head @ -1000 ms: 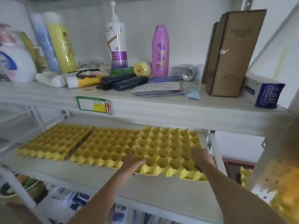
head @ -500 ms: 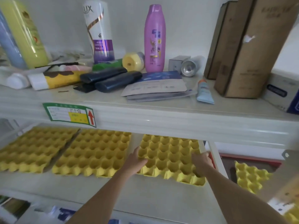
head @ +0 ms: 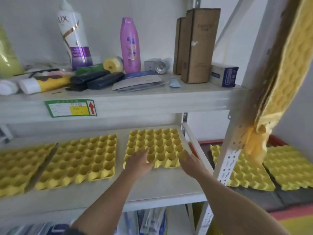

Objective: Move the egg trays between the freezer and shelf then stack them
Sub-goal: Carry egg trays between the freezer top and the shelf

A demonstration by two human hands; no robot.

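Three yellow egg trays lie side by side on the middle shelf: a left tray, a middle tray and a right tray. My left hand rests flat on the right tray's front left corner, fingers straight. My right hand touches that tray's front right corner with straight fingers. Two more yellow trays lie on a dark surface to the right, beyond the shelf post.
The upper shelf holds shampoo bottles, tubes, brown boxes and a small blue box. A white perforated post stands at the shelf's right. A blurred yellow tray edge hangs close at upper right.
The right tray has slid back on the shelf and squared up. Both hands have flattened out at its front corners. The view has turned right, showing the trays beyond the post.
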